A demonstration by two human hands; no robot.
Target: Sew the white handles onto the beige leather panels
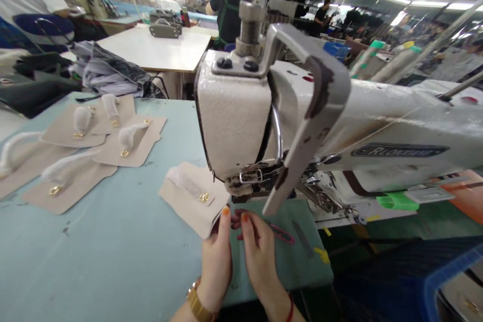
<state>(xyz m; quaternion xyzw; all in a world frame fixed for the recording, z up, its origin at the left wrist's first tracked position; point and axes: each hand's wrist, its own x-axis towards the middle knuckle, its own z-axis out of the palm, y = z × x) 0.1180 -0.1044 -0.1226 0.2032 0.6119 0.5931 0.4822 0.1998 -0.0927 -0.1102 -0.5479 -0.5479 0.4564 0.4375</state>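
A beige bag panel with a gold clasp and a white-wrapped strip lies beside the sewing machine head. My left hand grips the panel's near right edge, thumb on top, fingers underneath. Just to its right, my right hand is closed, with thumb and fingertips together below the machine's needle area. Whatever is between those fingertips is too small to make out. A pink-edged cutting tool lies on the table, partly behind my right hand.
Several similar beige panels overlap at the left of the green-blue table. A curved metal bracket hangs in front of the machine. At lower right stands a blue crate. People work at tables farther back.
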